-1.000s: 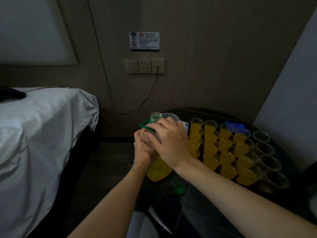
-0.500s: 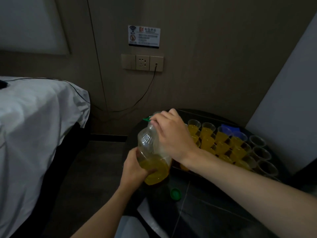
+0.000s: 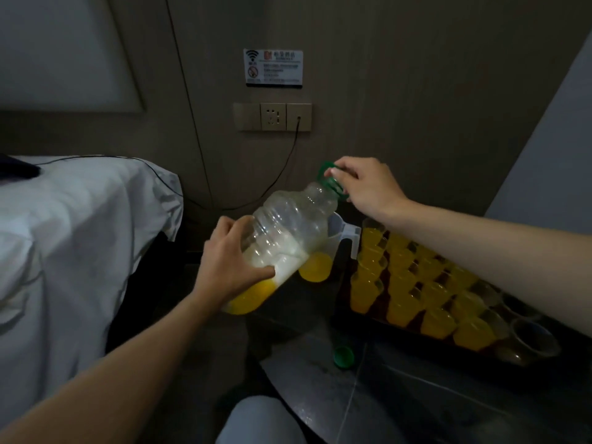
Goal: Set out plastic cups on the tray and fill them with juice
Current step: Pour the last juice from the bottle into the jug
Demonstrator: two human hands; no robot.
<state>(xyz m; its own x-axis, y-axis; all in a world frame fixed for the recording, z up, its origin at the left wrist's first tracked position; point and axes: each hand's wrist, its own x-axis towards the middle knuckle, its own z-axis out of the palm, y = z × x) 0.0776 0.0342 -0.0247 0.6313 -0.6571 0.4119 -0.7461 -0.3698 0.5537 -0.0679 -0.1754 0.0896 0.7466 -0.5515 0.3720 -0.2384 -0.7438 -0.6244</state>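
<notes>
Bottle point(image 3: 288, 232) posture was what had changed; a second before it stood upright on the desk point(image 3: 416, 395) with both hands wrapped round it, and half a second before it had been lifted nearly vertical; now it lay steeply canted, base low to the left and neck high to the right, above the clear jug point(image 3: 346, 238); the left hand point(image 3: 237, 267) gripped the base with curled fingers, while the right hand point(image 3: 362, 184) pinched the green carry ring point(image 3: 326, 169) at the neck; the juice point(image 3: 253, 296) sat pooled at the base end, well short of the mouth, so no pour seemed to have begun, though a little yellow lay in the jug's bottom; this read as a top-up of the jug before the last fills; the tray point(image 3: 384, 328) stood just right of the jug, most of its cups point(image 3: 400, 302) already yellow, with a few empty cups point(image 3: 528, 339) along its far right edge, so the task looked close to done; a slack, part-full bottle would likely surge once the neck dropped, which called for a slow tip; the green cap point(image 3: 343, 357) lay loose on the dark glossy desk near the tray's front; a bed point(image 3: 64, 235) with white linen stood to the left; on the brown wall behind were a socket plate point(image 3: 272, 116) with a cable point(image 3: 288, 161) hanging from it and a small notice point(image 3: 274, 67) above.
</notes>
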